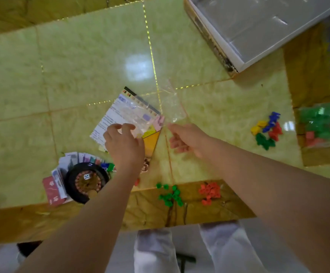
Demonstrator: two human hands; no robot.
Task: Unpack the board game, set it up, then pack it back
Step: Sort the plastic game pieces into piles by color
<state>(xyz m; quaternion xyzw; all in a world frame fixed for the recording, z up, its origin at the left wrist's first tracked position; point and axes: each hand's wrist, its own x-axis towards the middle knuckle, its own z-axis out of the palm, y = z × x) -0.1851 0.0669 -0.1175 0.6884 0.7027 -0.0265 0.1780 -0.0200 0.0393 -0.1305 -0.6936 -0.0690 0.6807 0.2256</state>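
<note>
Both hands are on the clear bag (172,104): the left hand (124,143) curls over its near edge and the right hand (186,139) pinches a corner. The bag is spread above the printed sheet (109,121) at mid-table (box (258,32) far right).

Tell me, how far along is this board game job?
Unpacked: the white cardboard box lies open, and green plastic pieces, red plastic pieces and a black roulette wheel sit on the glossy green table. In hand: the left hand and right hand hold a clear plastic bag. Left: seemingly the laying out, then all the packing back.
</note>
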